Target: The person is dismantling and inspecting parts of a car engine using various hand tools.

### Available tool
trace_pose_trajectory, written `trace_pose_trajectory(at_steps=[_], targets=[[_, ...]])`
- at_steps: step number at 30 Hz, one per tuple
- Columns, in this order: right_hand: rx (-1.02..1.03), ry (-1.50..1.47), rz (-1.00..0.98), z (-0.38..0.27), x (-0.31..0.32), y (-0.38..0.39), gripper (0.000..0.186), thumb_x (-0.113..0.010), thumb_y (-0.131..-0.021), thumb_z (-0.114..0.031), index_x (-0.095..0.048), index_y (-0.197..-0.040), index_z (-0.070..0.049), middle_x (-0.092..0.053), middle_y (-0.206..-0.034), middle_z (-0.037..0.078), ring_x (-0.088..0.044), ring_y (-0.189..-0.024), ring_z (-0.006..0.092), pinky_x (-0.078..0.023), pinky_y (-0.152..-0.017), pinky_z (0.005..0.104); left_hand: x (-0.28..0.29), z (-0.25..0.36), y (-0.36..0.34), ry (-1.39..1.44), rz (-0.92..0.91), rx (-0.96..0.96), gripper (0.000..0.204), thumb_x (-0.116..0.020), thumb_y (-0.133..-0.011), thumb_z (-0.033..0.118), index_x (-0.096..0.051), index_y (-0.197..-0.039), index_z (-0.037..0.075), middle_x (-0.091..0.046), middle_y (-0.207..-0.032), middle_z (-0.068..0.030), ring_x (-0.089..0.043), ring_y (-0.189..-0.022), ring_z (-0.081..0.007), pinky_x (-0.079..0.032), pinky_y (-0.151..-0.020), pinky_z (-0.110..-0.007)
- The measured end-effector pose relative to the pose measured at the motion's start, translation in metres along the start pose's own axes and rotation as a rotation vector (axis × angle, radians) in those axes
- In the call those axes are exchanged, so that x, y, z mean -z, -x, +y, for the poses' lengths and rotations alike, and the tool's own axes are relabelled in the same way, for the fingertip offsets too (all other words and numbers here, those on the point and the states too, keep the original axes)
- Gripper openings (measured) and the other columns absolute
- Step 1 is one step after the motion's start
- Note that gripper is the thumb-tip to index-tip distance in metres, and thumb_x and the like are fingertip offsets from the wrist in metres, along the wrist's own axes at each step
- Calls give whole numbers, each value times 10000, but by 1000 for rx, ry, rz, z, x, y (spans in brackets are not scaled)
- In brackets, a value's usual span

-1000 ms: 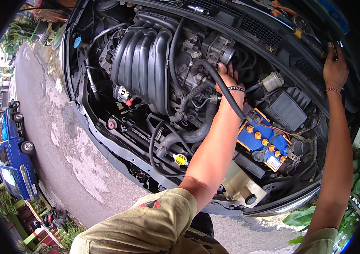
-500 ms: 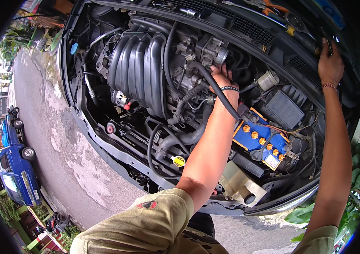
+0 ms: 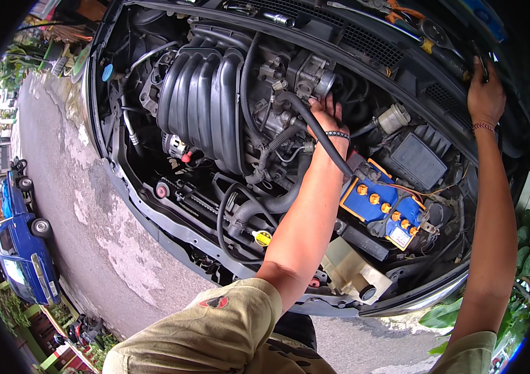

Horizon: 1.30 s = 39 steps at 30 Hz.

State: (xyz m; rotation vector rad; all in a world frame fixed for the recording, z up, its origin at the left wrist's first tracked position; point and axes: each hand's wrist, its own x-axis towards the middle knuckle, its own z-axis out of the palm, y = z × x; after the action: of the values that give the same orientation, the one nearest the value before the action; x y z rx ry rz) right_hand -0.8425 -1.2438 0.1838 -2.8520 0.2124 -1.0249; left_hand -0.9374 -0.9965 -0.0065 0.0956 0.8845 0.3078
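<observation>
there, left hand [image 3: 327, 121], grip unclear, at one black hose [image 3: 321, 134]; right hand [image 3: 485, 96] flat on cowl [image 3: 402, 68].

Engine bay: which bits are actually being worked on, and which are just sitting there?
In hand:
left hand deep by the throttle body and black hose
right hand braced on the cowl panel

Just there:
blue battery
yellow dipstick cap
blue car

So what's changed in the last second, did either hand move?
Hardly anything changed. The left hand is still deep in the engine bay beside the black hose, with the fingers working slightly near the metal part behind it; whether it grips anything cannot be told. The right hand stays pressed on the cowl. The battery and engine cover lie as before; only the camera shifted a little.
</observation>
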Motion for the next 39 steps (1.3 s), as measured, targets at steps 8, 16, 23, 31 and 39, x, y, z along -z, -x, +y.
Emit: trace_pose_trajectory(at_steps=[8, 16, 23, 31, 39], targets=[[2, -6, 8, -2, 0, -1, 485, -482, -957, -542, -638, -1274, -210, -658, -1219, 146, -618, -1120, 382, -482, -959, 455, -9, 7, 4, -79, 24, -27, 350, -499, -1032, 303, -502, -1285, 61, -596, -1258, -62, -633, -1130, -235, -504, -952, -409], [0, -14, 25, -1, 3, 2, 463, -491, -953, -540, -643, -1264, -233, -663, -1213, 133, -622, -1113, 380, -486, -952, 455, -4, 1, 15, -56, -9, -42, 380, -516, -1025, 307, -494, -1290, 36, -604, -1248, -82, -634, -1138, -265, -513, -984, -379], [-3, -17, 23, -2, 3, -1, 469, -487, -954, -540, -644, -1263, -224, -661, -1220, 128, -619, -1122, 376, -484, -957, 454, -5, 2, 9, 0, -57, -43, 376, -500, -1029, 268, -448, -1285, -3, -570, -1282, -147, -639, -1128, -298, -575, -932, -371], [-11, -6, 6, -6, 3, 2, 471, -479, -965, -528, -637, -1267, -203, -652, -1242, 118, -619, -1129, 366, -486, -963, 452, -1, 4, 9, -25, -107, -31, 434, -435, -1049, 274, -370, -1360, -21, -446, -1417, -175, -597, -1189, -338, -566, -963, -416], [10, -44, 1, -8, 8, 3, 469, -498, -976, -484, -639, -1260, -139, -651, -1236, 144, -625, -1122, 359, -491, -956, 437, 1, 4, 7, -12, -114, -23, 489, -549, -1004, 264, -388, -1354, -36, -488, -1378, -184, -584, -1206, -336, -554, -980, -394]])
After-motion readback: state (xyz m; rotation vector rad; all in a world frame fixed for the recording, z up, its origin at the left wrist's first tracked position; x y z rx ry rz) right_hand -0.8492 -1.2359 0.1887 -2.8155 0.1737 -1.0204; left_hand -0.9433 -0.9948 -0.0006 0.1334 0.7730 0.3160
